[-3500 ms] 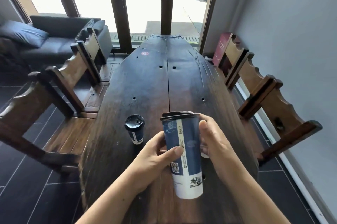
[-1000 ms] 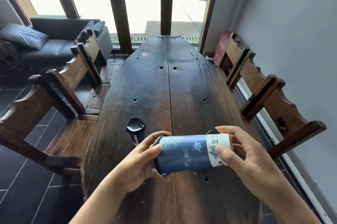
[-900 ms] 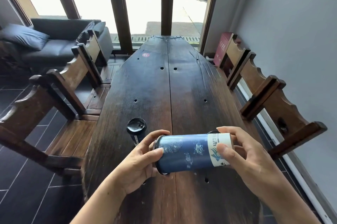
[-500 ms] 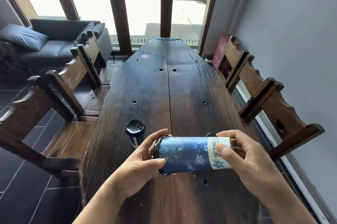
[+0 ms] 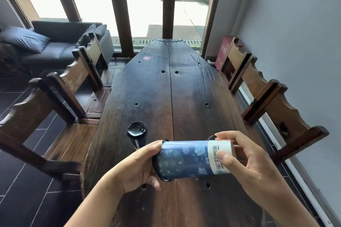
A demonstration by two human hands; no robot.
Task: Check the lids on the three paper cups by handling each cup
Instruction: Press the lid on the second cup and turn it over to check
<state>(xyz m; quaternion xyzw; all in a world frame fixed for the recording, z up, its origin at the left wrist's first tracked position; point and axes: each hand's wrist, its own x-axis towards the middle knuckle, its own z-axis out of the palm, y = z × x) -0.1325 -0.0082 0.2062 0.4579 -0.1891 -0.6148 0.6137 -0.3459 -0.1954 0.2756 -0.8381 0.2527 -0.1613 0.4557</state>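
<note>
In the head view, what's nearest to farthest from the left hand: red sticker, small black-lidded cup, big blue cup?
1. Big blue cup, held sideways in the left hand.
2. Small black-lidded cup, standing just beyond.
3. Red sticker, at the far end of the table.

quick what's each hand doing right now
left hand: grips the lid end of the tall blue cup, which is held sideways above the table.
right hand: pinches the white base end of the same cup.
</note>
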